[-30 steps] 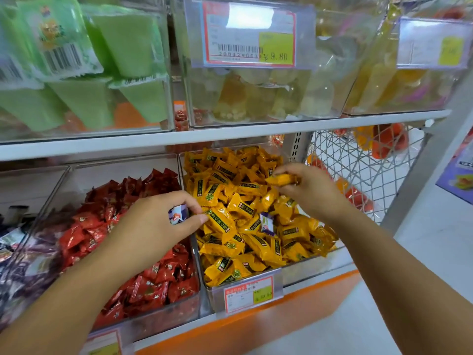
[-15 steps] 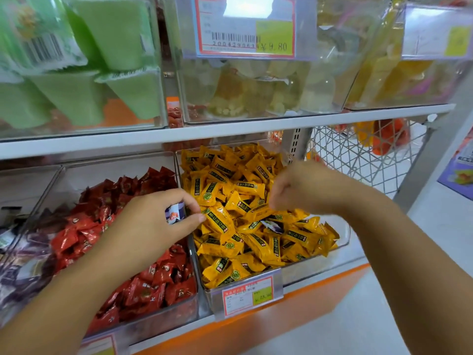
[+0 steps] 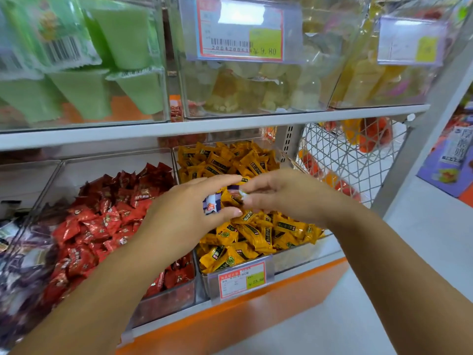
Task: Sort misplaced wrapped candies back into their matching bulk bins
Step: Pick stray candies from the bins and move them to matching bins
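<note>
My left hand [image 3: 189,208] holds a purple-and-white wrapped candy [image 3: 212,203] between thumb and fingers, over the left side of the yellow candy bin [image 3: 302,254]. My right hand [image 3: 284,196] meets it fingertip to fingertip and pinches a second purple-and-white candy [image 3: 239,192] just above the yellow candies [image 3: 250,234]. The red candy bin [image 3: 169,298], heaped with red wrapped candies [image 3: 102,221], stands directly to the left. At the far left lies a bin of dark purple candies [image 3: 18,265].
An upper shelf [image 3: 204,125] carries clear bins of green packs [image 3: 84,93], pale jellies [image 3: 256,90] and yellow sweets [image 3: 371,75]. A white wire basket [image 3: 340,160] stands right of the yellow bin. Price tags [image 3: 242,278] hang on the bin fronts. Grey floor lies right.
My right hand picked the purple-and-white candy out of the yellow bin and moved left. My left hand moved right with its candy, so both hands now meet over the yellow candies.
</note>
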The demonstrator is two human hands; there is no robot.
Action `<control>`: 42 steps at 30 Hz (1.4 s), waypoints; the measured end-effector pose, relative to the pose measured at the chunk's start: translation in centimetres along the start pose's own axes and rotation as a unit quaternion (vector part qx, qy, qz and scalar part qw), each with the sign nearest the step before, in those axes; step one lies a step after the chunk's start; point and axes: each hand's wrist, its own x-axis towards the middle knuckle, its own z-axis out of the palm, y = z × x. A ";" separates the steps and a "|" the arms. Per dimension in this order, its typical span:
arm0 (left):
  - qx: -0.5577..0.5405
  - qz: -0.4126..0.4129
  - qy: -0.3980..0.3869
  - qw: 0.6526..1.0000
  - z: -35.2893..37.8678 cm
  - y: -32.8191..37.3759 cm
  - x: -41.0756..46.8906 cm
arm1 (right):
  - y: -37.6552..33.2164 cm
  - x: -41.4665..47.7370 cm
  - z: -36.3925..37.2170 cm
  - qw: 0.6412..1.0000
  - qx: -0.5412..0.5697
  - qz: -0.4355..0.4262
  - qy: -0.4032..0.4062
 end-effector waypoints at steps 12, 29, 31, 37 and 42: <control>-0.091 -0.022 0.093 0.991 -0.1 -0.8 0.3 | 6.5 2.0 0.5 0.965 -0.231 0.110 -0.053; -0.107 -0.056 0.082 0.989 0.2 -1.2 0.4 | 8.9 4.7 0.2 0.986 -0.116 0.017 0.120; -0.101 -0.051 0.086 0.990 0.2 -1.4 0.5 | 8.4 4.6 -0.6 0.985 -0.109 0.014 0.130; -0.073 -0.054 0.105 0.990 0.2 -1.8 0.7 | 5.9 4.5 -3.3 0.982 -0.084 -0.004 0.171; -0.065 -0.054 0.103 0.991 0.1 -1.7 0.7 | 2.8 5.1 -3.0 0.975 -0.017 -0.034 0.219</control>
